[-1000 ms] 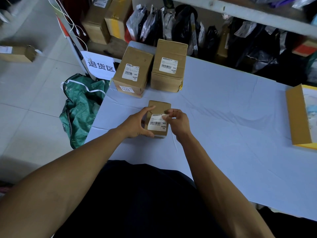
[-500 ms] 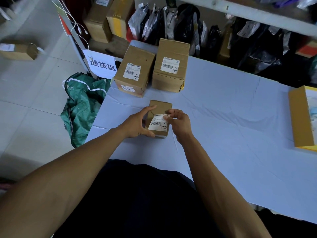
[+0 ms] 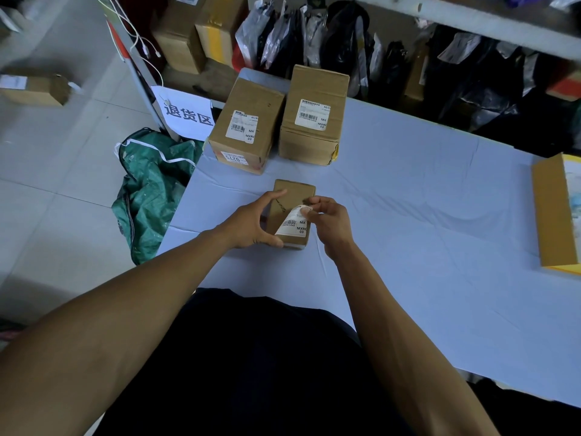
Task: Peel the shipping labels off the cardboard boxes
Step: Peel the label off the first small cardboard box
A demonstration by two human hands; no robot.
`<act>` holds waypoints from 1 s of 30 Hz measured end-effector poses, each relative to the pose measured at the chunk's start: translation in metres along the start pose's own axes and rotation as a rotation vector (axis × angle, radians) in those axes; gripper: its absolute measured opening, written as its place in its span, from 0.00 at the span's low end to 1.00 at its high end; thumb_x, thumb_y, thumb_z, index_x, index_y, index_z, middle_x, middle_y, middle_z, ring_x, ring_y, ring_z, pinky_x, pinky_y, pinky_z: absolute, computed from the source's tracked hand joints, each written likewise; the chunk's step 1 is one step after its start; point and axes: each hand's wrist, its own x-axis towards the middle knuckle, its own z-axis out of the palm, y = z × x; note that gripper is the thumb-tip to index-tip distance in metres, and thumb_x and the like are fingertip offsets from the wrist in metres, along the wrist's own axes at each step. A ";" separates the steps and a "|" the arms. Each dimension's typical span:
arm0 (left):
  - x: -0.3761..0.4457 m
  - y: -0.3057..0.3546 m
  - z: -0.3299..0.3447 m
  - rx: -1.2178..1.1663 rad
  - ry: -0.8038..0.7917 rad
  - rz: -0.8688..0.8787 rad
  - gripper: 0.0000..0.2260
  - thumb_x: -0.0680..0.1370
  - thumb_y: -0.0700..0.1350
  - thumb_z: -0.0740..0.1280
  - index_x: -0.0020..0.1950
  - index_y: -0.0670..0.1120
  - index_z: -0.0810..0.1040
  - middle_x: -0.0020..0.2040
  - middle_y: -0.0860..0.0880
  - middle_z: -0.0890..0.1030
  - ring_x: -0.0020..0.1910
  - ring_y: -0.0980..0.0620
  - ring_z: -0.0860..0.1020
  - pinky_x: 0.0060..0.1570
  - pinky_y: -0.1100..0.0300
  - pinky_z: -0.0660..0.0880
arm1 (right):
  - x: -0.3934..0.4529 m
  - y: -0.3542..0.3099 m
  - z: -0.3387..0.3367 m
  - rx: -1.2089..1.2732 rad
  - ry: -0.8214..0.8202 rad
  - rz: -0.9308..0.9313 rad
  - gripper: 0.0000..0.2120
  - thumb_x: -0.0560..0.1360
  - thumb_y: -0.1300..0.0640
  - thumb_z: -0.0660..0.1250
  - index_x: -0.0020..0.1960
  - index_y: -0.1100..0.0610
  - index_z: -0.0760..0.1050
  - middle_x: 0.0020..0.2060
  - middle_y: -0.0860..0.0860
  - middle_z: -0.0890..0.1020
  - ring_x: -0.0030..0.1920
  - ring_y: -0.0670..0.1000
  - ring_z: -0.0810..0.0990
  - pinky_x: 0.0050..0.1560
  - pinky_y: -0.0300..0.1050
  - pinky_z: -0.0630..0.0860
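Green sacking, a crumpled bag [image 3: 151,190], lies on the floor tiles off the table's left edge. On the pale blue tablecloth [image 3: 424,215] my left hand [image 3: 251,225] clasps the small cardboard box [image 3: 292,196] by its left side, thumb along the near edge and fingers at the far end. Its shipping label [image 3: 294,226] is partly lifted, the far corner curled up off the top. My right hand [image 3: 330,221] pinches that raised corner between thumb and fingertips. Behind stand two larger boxes side by side, the left box [image 3: 251,121] and right box [image 3: 317,114], each bearing a label on top. A yellow box [image 3: 547,215] sits at the table's far right.
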 end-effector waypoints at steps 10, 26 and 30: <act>0.000 0.000 0.000 -0.016 0.001 0.005 0.49 0.64 0.45 0.81 0.75 0.64 0.56 0.73 0.50 0.69 0.67 0.46 0.72 0.62 0.56 0.74 | -0.002 -0.004 -0.002 0.013 -0.007 0.009 0.03 0.72 0.70 0.68 0.44 0.65 0.80 0.43 0.45 0.81 0.45 0.52 0.82 0.52 0.52 0.78; 0.000 -0.001 0.000 -0.026 -0.007 0.019 0.47 0.65 0.43 0.81 0.74 0.63 0.57 0.72 0.52 0.70 0.63 0.48 0.74 0.58 0.59 0.73 | -0.006 -0.018 -0.006 0.089 -0.067 0.067 0.10 0.75 0.61 0.70 0.47 0.70 0.79 0.47 0.59 0.85 0.51 0.59 0.83 0.63 0.60 0.75; -0.001 0.000 0.001 -0.010 0.002 0.053 0.46 0.65 0.45 0.80 0.74 0.63 0.56 0.72 0.54 0.68 0.64 0.51 0.72 0.55 0.62 0.72 | -0.015 -0.034 -0.017 0.269 0.006 0.024 0.11 0.76 0.58 0.69 0.51 0.67 0.80 0.63 0.51 0.77 0.59 0.51 0.79 0.64 0.51 0.75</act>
